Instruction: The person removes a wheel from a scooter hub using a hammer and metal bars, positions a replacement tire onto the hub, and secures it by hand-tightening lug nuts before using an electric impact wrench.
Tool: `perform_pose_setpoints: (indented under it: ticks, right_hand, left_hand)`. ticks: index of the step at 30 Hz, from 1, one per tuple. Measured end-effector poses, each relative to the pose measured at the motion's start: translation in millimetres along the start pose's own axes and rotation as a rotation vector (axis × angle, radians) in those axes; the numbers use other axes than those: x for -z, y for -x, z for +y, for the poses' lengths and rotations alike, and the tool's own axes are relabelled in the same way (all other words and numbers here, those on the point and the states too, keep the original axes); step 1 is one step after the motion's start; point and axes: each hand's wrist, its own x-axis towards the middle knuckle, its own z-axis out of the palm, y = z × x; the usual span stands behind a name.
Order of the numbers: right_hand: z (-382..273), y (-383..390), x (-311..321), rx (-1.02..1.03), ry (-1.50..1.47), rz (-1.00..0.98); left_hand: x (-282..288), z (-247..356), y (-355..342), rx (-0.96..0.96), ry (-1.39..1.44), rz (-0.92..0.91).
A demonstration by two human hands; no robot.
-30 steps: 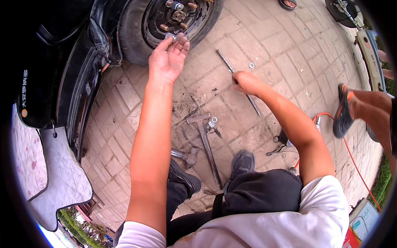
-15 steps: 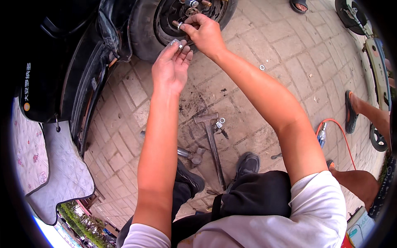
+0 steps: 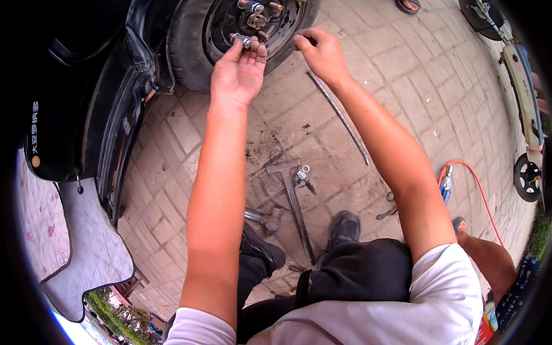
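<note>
My left hand point(image 3: 238, 75) is raised palm up at the wheel's hub, its thumb and fingertips closed on a silver lug nut point(image 3: 241, 40) at the lower left stud. To its right, my right hand point(image 3: 323, 56) hovers off the tyre point(image 3: 187, 69) with fingers curled and thumb against the index finger; whatever the pinch holds, if anything, is hidden. Another silver nut point(image 3: 251, 6) sits on an upper stud. Bare copper-coloured studs point(image 3: 276, 6) stick out around the hub centre point(image 3: 257, 22).
A hammer point(image 3: 294, 198) lies between my shoes, with loose nuts point(image 3: 303, 172) beside its head. A metal rod point(image 3: 340, 118) lies under my right forearm. Further right are a bottle point(image 3: 447, 184) and an orange hose point(image 3: 483, 198). Another person's leg point(image 3: 489, 259) shows at right.
My right hand has drawn away from the stud to the right. My left hand has risen to the hub with a nut. The rod on the paving now shows beside my right forearm.
</note>
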Motion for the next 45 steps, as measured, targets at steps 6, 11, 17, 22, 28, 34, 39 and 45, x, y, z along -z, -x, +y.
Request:
perform_pose_setpoints:
  ticks: [6, 11, 17, 22, 28, 34, 39, 45]
  right_hand:
    - [99.6, 28.4, 65.7, -0.269, 0.301, -0.072]
    - [141.1, 55.8, 117.3, -0.395, 0.704, -0.097]
    - [152.1, 70.7, 121.9, -0.247, 0.831, -0.16]
    - [166.2, 64.8, 112.9, -0.223, 0.829, -0.261]
    - [125.8, 31.1, 95.2, -0.126, 0.472, -0.254]
    - [-9.2, -40.8, 2.4, -0.085, -0.678, -0.016]
    - [-15.3, -55.1, -33.9, -0.135, -0.831, 0.094]
    - [-10.4, -55.5, -40.2, -0.08, -0.636, 0.113]
  left_hand:
    - [0.6, -4.0, -11.8, -0.031, 0.092, 0.047]
    - [-10.0, -11.6, -17.2, -0.074, 0.1, 0.18]
    - [-9.0, 3.1, -23.2, 0.039, 0.049, 0.068]
    - [-9.9, -1.1, -17.9, -0.042, -0.009, 0.135]
    - [-12.0, -1.4, -6.2, -0.057, 0.085, 0.157]
    - [-24.0, -8.8, -8.7, -0.075, 0.213, 0.221]
    - [-30.4, -21.8, -2.4, -0.101, 0.083, 0.184]
    - [-19.7, -16.2, -0.4, -0.136, -0.024, 0.105]
